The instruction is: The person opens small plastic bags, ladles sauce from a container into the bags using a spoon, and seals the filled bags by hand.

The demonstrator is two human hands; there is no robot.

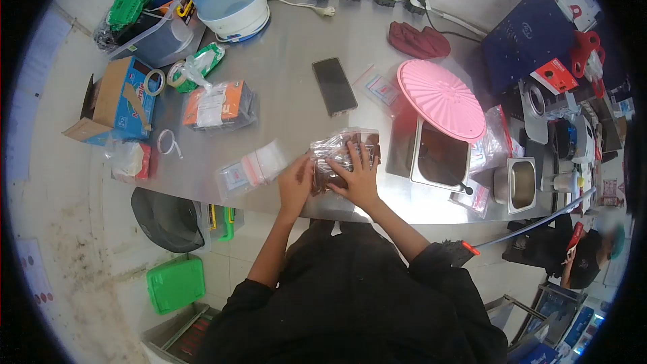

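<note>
A clear zip bag with dark brown contents (325,176) lies flat on the steel table in front of me. My right hand (358,180) rests on top of it, fingers spread and stretched out. At the bag's left edge my left hand (296,183) is closed, its fingers curled in against the plastic; the fingertips are partly hidden. Just left of that hand is a stack of clear zip bags (264,163) with printed labels. To the right stands a deep steel container (439,155) holding something brown, a dark-tipped handle at its front, partly covered by a pink lid (441,98).
Behind the bag lie a phone (334,86) and a maroon cloth (418,40). An orange pack (217,104), tape rolls and a blue carton (131,104) sit left. A small steel pan (521,185) stands right. Another person (579,253) is at far right.
</note>
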